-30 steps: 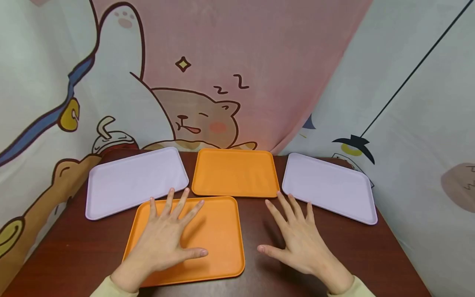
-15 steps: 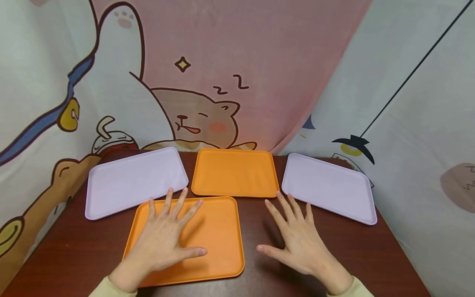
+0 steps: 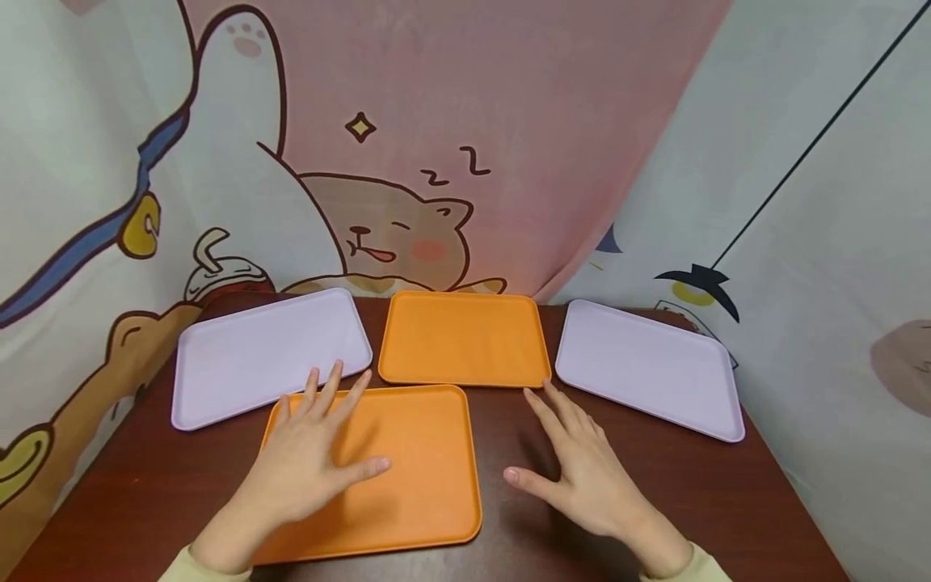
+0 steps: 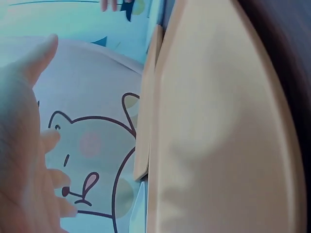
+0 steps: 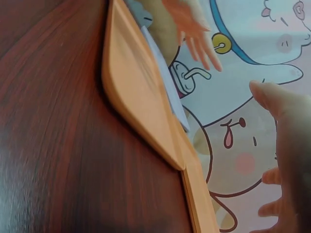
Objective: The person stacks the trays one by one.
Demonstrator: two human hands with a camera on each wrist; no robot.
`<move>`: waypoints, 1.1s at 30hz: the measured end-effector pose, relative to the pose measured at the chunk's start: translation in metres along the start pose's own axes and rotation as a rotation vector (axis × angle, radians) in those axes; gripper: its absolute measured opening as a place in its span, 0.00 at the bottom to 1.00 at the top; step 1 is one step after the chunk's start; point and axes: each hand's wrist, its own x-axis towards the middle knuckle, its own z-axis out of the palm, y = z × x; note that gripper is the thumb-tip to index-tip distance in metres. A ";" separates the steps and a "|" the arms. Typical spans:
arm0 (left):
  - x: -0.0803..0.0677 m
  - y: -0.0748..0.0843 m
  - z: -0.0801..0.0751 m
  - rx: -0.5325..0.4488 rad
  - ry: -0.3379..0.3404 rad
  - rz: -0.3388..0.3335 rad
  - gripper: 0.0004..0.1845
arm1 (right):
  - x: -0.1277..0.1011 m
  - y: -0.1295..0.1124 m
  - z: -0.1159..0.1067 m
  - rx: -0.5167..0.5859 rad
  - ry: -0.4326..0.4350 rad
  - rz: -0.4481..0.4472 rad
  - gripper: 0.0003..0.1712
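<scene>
Near orange tray (image 3: 414,461) lies flat on the surface (image 3: 145,493), front centre. Your left hand (image 3: 309,461) hovers spread over it; right hand (image 3: 582,473) is flat, fingers straight, beside it. Take opposite edges, lift level.

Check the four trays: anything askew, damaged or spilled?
Nothing damaged or spilled. The left lilac tray and right lilac tray sit angled, unlike the squarer far orange tray. The left hand hovers over the near orange tray; contact unclear.
</scene>
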 end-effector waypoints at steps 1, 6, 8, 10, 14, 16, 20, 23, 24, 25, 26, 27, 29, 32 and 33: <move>-0.001 -0.001 -0.002 -0.029 0.002 -0.015 0.57 | 0.000 0.000 0.000 0.027 -0.006 0.012 0.56; -0.007 -0.010 -0.010 -0.155 0.012 -0.089 0.54 | 0.002 0.000 -0.001 0.195 -0.025 0.062 0.53; -0.009 -0.014 -0.014 -0.194 0.003 -0.130 0.53 | 0.003 -0.001 0.000 0.254 -0.027 0.071 0.51; -0.012 -0.018 -0.018 -0.243 -0.008 -0.180 0.52 | 0.004 -0.001 0.000 0.300 -0.026 0.077 0.50; -0.016 -0.028 -0.025 -0.355 -0.009 -0.269 0.52 | 0.008 -0.002 0.000 0.422 -0.036 0.113 0.47; -0.018 -0.033 -0.027 -0.409 -0.004 -0.308 0.53 | 0.009 -0.003 0.000 0.489 -0.049 0.148 0.47; -0.022 -0.043 -0.028 -0.467 -0.005 -0.366 0.55 | 0.011 -0.003 0.001 0.608 -0.077 0.229 0.47; -0.025 -0.051 -0.027 -0.521 -0.008 -0.381 0.56 | 0.013 -0.002 0.002 0.691 -0.092 0.271 0.47; -0.026 -0.053 -0.027 -0.538 -0.008 -0.387 0.56 | 0.013 -0.001 0.003 0.725 -0.101 0.280 0.47; -0.027 -0.056 -0.027 -0.561 -0.010 -0.397 0.56 | 0.013 0.000 0.004 0.762 -0.114 0.285 0.47; -0.028 -0.058 -0.027 -0.584 -0.012 -0.410 0.56 | 0.014 0.000 0.005 0.799 -0.129 0.288 0.47; -0.029 -0.060 -0.026 -0.604 -0.016 -0.427 0.56 | 0.014 0.001 0.007 0.838 -0.146 0.291 0.47; -0.033 -0.065 -0.027 -0.623 -0.022 -0.465 0.55 | 0.014 0.002 0.010 0.917 -0.186 0.294 0.47; -0.038 -0.072 -0.028 -0.657 -0.049 -0.539 0.56 | 0.015 0.003 0.015 1.020 -0.236 0.297 0.46; -0.039 -0.074 -0.028 -0.662 -0.065 -0.565 0.56 | 0.016 0.003 0.017 1.047 -0.246 0.301 0.46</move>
